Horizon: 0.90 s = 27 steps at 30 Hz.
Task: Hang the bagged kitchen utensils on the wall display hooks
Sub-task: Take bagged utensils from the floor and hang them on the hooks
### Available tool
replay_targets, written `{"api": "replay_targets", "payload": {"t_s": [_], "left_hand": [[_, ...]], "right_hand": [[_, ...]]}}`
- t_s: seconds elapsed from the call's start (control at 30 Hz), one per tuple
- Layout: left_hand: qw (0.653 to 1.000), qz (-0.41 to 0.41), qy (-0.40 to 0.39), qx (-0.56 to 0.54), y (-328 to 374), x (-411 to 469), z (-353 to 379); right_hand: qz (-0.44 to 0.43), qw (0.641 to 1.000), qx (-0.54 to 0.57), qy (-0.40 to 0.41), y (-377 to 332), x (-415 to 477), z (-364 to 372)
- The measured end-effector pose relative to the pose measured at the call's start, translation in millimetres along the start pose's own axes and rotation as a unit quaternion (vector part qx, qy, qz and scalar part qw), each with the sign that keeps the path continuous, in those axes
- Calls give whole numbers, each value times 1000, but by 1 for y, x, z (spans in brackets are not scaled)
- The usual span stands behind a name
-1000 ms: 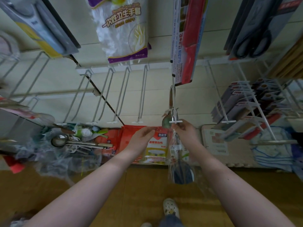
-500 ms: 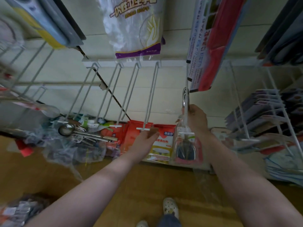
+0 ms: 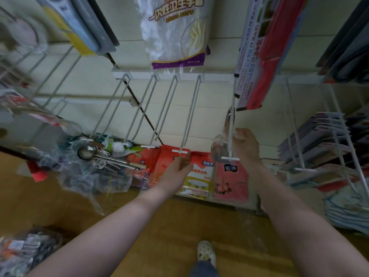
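Head view, looking down along the wall. Right hand [image 3: 246,147] with fingers curled round the clear bagged utensil [image 3: 229,118], bag threaded onto a white wire hook [image 3: 233,92], near its tip. Left hand [image 3: 176,173] just below the tip of the neighbouring hook [image 3: 191,112]; fingers blurred, grip impossible to tell. More bagged utensils [image 3: 95,156] heaped on the floor [image 3: 179,226], left.

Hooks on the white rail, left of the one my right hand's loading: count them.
4, side by side: far-left hook, second hook, third hook, fourth hook, its tip by the left hand.
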<state>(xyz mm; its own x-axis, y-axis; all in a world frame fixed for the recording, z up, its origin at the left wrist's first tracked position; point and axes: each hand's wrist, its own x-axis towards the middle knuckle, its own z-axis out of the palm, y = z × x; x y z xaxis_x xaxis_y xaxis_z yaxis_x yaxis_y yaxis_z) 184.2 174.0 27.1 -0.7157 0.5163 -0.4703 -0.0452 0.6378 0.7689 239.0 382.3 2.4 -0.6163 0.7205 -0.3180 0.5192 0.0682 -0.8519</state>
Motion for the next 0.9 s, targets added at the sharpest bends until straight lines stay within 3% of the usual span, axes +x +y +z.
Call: {"api": "replay_targets", "payload": {"t_s": [0.23,0.4,0.63,0.9], "left_hand": [[999,-18,-15,-48,-1,-25,0],[997,-6,-3,-79,-8,-47,-11],[996,34,21,-84,-37,-98,-49],[987,40,89,-129,-139,-204,-153]], "right_hand": [[-12,999,6,48,6,-39,-2],[-74,996,-19,45,7,-81,14],[-183,960,-210,34,-14,-165,55],[-261,939,-203,-99,-69,-292,167]]}}
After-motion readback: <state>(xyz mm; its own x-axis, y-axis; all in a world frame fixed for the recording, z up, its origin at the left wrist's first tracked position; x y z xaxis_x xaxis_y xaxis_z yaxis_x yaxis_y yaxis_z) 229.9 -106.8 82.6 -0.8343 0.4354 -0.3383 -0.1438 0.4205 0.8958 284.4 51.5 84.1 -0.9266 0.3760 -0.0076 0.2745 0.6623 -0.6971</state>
